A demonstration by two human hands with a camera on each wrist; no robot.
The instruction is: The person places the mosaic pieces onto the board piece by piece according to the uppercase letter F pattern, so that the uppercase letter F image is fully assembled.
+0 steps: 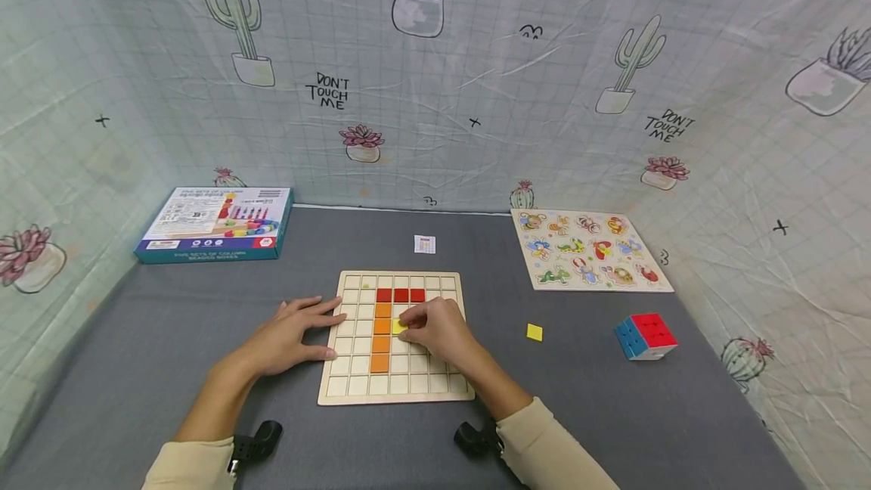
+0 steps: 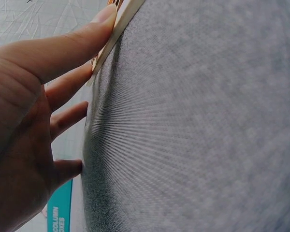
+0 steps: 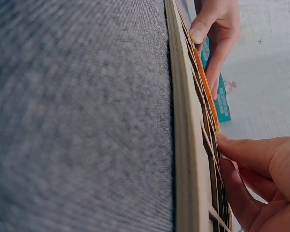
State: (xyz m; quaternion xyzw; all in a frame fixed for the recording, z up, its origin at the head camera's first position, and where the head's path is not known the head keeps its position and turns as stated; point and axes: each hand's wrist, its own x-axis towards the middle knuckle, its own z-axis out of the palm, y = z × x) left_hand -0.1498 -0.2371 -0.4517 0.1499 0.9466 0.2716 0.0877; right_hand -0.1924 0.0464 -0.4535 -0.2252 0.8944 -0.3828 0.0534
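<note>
A wooden grid board [image 1: 350,390] lies on the grey table. Three red tiles [image 1: 401,296] form a row in its upper part, and below the leftmost runs a column of several orange tiles [image 1: 381,344]. My right hand [image 1: 438,331] pinches a yellow tile [image 1: 398,327] between thumb and fingers, over the cell just right of that column. My left hand [image 1: 292,333] rests at the board's left edge, its fingers stretched out. In the left wrist view the left thumb [image 2: 75,46] presses the board's edge [image 2: 117,36].
Right of the board lies a loose yellow tile [image 1: 534,333], with a puzzle cube [image 1: 646,337] farther right. Behind stand a picture board of insects [image 1: 588,252], a small printed card [image 1: 425,244] and a boxed bead set [image 1: 216,225]. A patterned cloth [image 1: 435,97] hangs around the table.
</note>
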